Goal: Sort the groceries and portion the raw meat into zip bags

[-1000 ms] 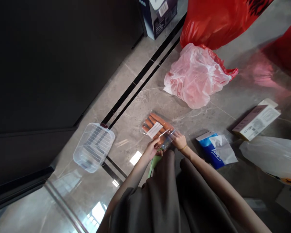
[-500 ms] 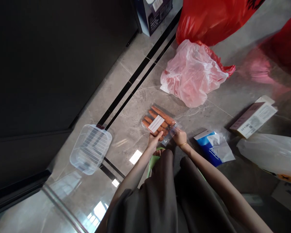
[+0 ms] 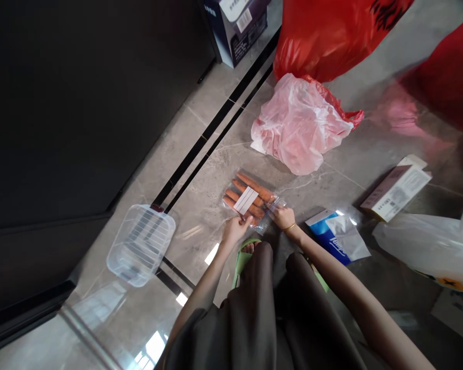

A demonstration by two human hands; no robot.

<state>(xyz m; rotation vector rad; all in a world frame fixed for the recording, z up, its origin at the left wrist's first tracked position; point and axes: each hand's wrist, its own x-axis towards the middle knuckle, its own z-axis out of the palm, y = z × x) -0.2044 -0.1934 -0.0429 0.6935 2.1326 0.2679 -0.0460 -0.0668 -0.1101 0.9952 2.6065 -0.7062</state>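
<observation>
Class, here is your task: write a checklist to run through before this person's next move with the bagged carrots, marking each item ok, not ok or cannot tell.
1. Left hand holding the clear bag: ok, thumb at its near edge.
2. Right hand holding the bag: ok, at its right end.
3. Carrots inside the bag: ok, several show through.
4. White label readable: not ok, only dark lines can be made out.
5. Bag's end sealed: cannot tell, the right hand partly covers it.
</observation>
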